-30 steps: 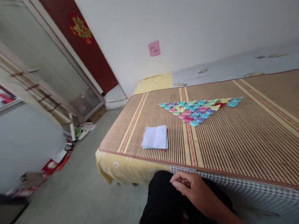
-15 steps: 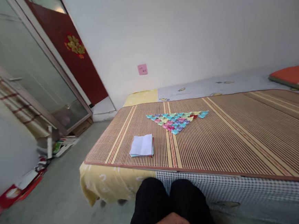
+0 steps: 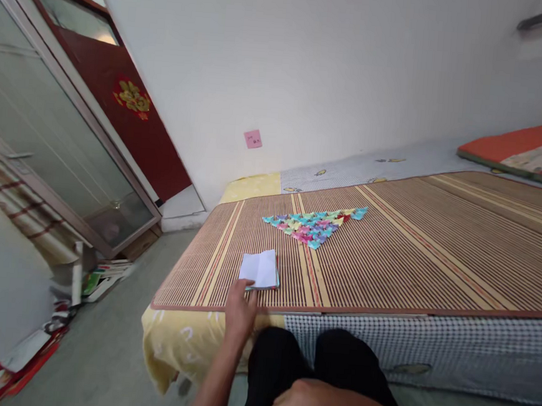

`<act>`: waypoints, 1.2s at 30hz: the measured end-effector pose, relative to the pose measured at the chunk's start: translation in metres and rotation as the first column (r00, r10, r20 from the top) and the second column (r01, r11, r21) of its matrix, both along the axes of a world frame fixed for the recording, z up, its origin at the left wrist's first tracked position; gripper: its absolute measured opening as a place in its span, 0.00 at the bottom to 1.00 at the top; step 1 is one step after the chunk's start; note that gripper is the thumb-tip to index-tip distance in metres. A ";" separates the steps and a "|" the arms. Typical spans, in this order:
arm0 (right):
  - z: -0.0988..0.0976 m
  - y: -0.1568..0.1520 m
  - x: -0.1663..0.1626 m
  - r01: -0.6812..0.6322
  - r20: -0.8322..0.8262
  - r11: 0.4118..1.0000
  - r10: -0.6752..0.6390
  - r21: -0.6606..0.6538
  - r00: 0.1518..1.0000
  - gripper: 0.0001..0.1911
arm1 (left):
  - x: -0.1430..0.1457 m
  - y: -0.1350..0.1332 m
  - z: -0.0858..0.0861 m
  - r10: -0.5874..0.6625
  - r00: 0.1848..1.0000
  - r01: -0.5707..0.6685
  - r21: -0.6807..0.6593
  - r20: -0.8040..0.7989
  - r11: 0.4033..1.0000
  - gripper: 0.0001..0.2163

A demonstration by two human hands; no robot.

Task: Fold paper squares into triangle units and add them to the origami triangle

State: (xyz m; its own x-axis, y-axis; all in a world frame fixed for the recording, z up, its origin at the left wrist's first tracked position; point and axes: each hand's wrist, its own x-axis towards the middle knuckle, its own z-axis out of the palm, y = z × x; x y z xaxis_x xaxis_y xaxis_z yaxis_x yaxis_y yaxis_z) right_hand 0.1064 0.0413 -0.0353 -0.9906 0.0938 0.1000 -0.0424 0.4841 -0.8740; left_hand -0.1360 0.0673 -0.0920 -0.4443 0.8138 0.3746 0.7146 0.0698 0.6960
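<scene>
My left hand reaches over the bed's near edge. Its fingertips touch the near left edge of a small stack of square paper sheets, with thumb and fingers apart. The top sheet is white with a crease down its middle, and coloured edges peek out beneath. Curled in on itself, my right hand rests low over my lap; nothing shows in it, though its underside is hidden. Beyond the stack, many small folded paper pieces in blue, pink, yellow and purple lie in a triangle.
A striped bamboo mat covers the bed, over yellow and checked sheets. My dark-trousered knees stand against the bed's side. An orange folded quilt lies at the far right. A pink note is on the wall; a glass door stands left.
My left hand has come into view and reached forward to the paper stack. My right hand stays low over my lap, with more of its forearm showing. The view has shifted slightly.
</scene>
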 end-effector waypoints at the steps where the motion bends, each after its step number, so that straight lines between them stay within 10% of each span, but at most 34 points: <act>1: -0.011 -0.001 0.002 0.090 0.117 0.995 -0.084 -0.047 0.990 0.08 | -0.014 0.009 0.005 -0.001 0.999 0.001 -0.012 -0.043 1.000 0.11; 8: -0.058 0.001 -0.013 0.303 0.230 0.902 -0.239 -0.308 0.943 0.12 | -0.046 0.066 -0.002 -0.276 0.940 0.209 -0.300 -0.202 0.931 0.39; 16: -0.108 0.030 -0.017 0.397 0.284 0.821 -0.299 -0.411 0.911 0.10 | -0.078 0.095 -0.010 -0.423 0.884 0.288 -0.484 -0.196 0.826 0.24; 26: -0.156 0.059 -0.023 0.336 0.242 0.682 -0.234 -0.649 0.942 0.16 | -0.080 0.105 -0.012 -0.386 0.877 0.195 -0.522 -0.285 0.830 0.18; 36: -0.139 0.061 -0.017 0.386 0.183 0.651 -0.360 -0.653 0.915 0.11 | -0.078 0.117 -0.024 -0.255 0.911 0.078 -0.472 -0.323 0.878 0.15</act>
State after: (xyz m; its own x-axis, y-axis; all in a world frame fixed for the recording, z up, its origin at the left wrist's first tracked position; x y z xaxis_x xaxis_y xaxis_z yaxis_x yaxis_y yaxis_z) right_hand 0.0890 0.1027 -0.1743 -0.8586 0.4841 -0.1686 0.0469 -0.2533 -0.9662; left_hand -0.2142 0.1847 -0.1156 -0.1903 0.9795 0.0666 0.9380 0.1614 0.3067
